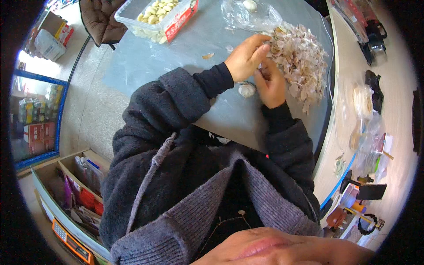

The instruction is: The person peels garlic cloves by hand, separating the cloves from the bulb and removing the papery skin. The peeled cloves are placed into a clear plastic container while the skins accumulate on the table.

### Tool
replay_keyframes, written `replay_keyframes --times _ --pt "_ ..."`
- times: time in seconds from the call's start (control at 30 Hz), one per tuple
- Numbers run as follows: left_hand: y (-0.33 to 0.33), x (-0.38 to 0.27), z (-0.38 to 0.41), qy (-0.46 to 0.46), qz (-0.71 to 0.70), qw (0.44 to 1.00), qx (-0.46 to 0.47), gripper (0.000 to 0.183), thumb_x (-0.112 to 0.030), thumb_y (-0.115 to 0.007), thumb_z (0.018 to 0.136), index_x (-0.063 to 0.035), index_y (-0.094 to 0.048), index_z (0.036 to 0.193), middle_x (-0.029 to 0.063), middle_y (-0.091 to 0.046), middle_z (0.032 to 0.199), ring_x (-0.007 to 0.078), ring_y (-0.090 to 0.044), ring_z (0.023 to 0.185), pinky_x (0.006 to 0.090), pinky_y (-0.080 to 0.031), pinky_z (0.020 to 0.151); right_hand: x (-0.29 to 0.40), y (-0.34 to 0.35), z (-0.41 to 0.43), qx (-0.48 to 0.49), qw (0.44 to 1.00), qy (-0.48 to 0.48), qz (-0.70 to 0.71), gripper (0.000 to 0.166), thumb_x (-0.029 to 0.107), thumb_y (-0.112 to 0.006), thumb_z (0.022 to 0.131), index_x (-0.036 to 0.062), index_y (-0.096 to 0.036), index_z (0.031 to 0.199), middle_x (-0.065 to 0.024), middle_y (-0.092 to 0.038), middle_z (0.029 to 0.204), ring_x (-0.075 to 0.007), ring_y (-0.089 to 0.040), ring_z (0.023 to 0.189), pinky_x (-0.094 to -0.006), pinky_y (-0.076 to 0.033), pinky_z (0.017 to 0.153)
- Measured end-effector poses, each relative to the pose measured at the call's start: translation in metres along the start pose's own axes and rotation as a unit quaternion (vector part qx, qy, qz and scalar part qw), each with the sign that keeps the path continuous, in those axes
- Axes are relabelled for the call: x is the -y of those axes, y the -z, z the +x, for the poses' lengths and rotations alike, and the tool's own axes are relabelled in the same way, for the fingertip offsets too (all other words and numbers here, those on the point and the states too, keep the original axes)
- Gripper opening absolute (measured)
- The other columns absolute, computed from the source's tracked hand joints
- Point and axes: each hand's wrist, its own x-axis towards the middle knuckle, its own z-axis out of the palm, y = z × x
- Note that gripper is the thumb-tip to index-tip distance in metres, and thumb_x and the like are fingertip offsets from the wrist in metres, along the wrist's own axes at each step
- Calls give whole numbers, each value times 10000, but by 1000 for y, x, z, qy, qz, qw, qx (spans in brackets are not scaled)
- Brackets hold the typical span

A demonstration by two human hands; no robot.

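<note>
My left hand (245, 54) is bent at the left edge of a pile of dry garlic skins (299, 63), its thumb and fingertips close together. My right hand (272, 84) is just below it, fingers curled up towards the left thumb. Whatever lies between the fingers is hidden or too small to tell. A white garlic bulb (247, 89) rests on the grey tabletop (159, 63), under my left wrist and left of my right hand. Further off stands a clear plastic tub (145, 28) with a red label, holding many peeled garlic cloves (159, 11).
A clear plastic bag (251, 16) with a garlic bulb (250, 5) lies at the table's far side. A loose skin flake (208, 56) lies mid-table. Along the right runs a pale wooden counter (341, 86) with a white cable (328, 56). An open drawer (63, 165) is at lower left.
</note>
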Motion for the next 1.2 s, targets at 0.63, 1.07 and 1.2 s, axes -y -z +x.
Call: replay_keyframes --times 0.63,1.07,1.2 --pt "6 -3 -4 154 -191 961 125 225 -195 -433 922 -17 -499 1043 -8 -508 729 38 -415 555 179 -352 479 -8 6 4 -137 970 -56 192 104 78 -465 891 -6 -503 939 -72 -587 744 -119 -579 611 -239 -487 560" --pt "9 4 -4 186 -115 965 144 200 -228 -465 907 -41 -504 966 -34 -482 645 25 -400 504 167 -327 443 -21 9 12 -213 949 -112 205 110 99 -479 884 10 -527 927 -66 -587 729 -117 -554 568 -241 -454 491" --pt "8 10 0 181 -140 971 70 180 -205 -480 899 -33 -503 948 -18 -506 670 32 -431 531 184 -357 460 -19 11 10 -137 987 -73 39 242 210 -514 867 16 -473 1005 -97 -598 718 -174 -567 560 -308 -432 481"
